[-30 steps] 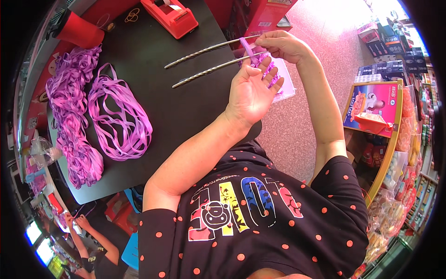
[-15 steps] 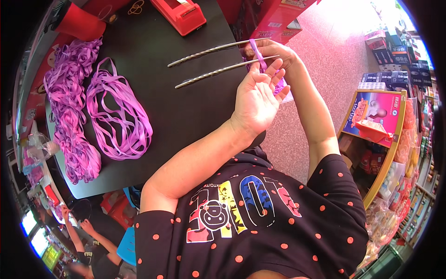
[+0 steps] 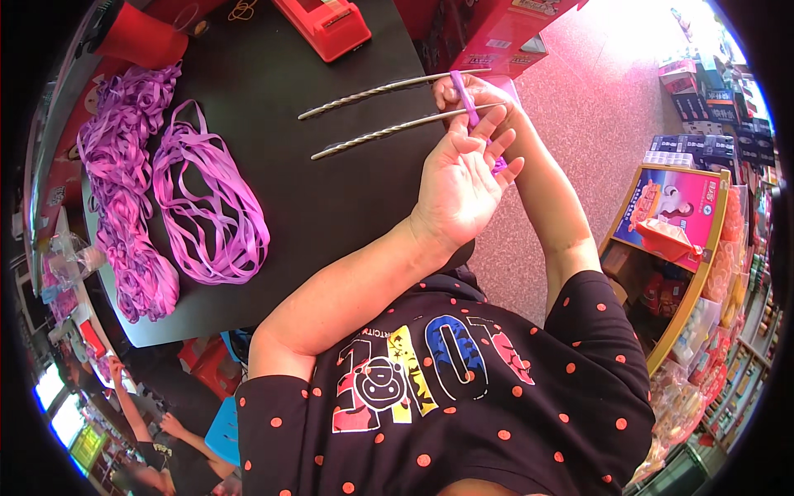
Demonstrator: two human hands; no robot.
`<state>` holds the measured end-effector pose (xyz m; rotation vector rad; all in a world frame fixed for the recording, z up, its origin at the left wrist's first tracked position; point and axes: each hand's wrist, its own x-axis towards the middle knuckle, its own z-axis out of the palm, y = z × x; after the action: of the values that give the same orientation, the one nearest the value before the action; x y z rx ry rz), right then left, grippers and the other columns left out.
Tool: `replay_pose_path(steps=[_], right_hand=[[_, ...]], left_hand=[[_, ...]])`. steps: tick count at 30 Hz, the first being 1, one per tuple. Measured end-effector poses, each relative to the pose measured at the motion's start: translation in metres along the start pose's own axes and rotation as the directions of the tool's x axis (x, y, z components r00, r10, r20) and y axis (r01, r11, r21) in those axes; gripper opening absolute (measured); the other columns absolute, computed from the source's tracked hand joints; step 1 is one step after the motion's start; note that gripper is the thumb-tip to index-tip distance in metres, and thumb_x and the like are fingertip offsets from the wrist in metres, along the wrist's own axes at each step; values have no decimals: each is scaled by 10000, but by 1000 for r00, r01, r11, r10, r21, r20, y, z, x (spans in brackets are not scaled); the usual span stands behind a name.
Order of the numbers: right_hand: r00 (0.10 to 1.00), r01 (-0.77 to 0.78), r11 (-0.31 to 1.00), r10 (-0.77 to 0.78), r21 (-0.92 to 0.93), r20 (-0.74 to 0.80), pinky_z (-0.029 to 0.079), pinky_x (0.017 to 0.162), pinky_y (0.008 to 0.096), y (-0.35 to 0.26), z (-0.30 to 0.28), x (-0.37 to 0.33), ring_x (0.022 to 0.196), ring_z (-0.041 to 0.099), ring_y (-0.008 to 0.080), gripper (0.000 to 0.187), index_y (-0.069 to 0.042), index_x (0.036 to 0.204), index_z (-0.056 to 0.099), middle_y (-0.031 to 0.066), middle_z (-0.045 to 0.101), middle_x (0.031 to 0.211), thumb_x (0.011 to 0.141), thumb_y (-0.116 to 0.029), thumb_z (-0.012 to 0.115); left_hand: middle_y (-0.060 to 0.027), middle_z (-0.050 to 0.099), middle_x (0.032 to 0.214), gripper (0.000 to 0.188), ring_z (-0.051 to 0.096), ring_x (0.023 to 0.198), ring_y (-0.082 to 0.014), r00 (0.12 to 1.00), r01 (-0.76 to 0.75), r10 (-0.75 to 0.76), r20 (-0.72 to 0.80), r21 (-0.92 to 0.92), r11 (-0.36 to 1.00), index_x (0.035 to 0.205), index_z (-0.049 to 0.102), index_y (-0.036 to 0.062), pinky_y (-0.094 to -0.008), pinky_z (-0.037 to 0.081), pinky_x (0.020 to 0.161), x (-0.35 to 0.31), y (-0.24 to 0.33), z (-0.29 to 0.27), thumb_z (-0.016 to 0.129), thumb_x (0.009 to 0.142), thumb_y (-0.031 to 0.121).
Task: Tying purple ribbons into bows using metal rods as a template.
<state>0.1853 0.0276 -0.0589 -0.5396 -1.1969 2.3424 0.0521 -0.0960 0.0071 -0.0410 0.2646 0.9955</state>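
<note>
Two twisted metal rods point(image 3: 372, 136) stick out side by side over the dark table's right edge. A purple ribbon point(image 3: 465, 95) is looped across both near their right ends. My right hand point(image 3: 500, 97) curls at those ends with its fingers bent on the ribbon, partly hidden behind the rods. Just below the nearer rod, my left hand point(image 3: 459, 186) has its palm turned up and fingers spread, the fingertips beside the ribbon. More purple ribbon point(image 3: 499, 165) shows behind those fingers. On the table lie a loose coil of purple ribbon point(image 3: 211, 207) and a thick purple ribbon bundle point(image 3: 132, 198).
On the dark table point(image 3: 306, 223) stand a red tape dispenser point(image 3: 327, 29) and a red cylinder point(image 3: 145, 37), with rubber bands point(image 3: 242, 10) between. Red boxes point(image 3: 496, 37) stand beyond the table. A display stand point(image 3: 662, 215) is at right. Another person's arm point(image 3: 132, 405) shows lower left.
My hands have shifted slightly to the right along the rods. The ribbon loop stays across both rods. The picture has tilted a little.
</note>
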Motion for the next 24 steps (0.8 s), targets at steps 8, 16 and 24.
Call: replay_pose_path(steps=[8,16,24], right_hand=[[803,-422,587,-111,-691,-586,456,677,271,-45,19,-53,752,566,107,274,6,949,654,60,635,814,859,-249,610],[872,-79,-24,-487,-997,-58,483,705,329,-87,92,-35,804,596,192,179,-70,995,664,66,602,896,848,-159,615],[992,-122,-385,-83,-915,-97,473,820,351,-95,106,-8,979,556,231,218,-108,1031,657,59,531,988,842,-155,560]], left_hand=[[-38,465,1273,540,434,1149,-223,1000,14,-14,-12,-53,999,1289,405,231,-440,339,1004,-1,-3,2,542,775,139],[-68,479,1198,506,434,1135,-252,998,2,-4,-62,-29,1000,1234,425,227,-443,347,997,0,-4,3,575,760,133],[-69,446,1200,545,426,1124,-253,997,14,-17,-77,-45,999,1252,392,232,-436,352,976,0,-4,2,584,751,133]])
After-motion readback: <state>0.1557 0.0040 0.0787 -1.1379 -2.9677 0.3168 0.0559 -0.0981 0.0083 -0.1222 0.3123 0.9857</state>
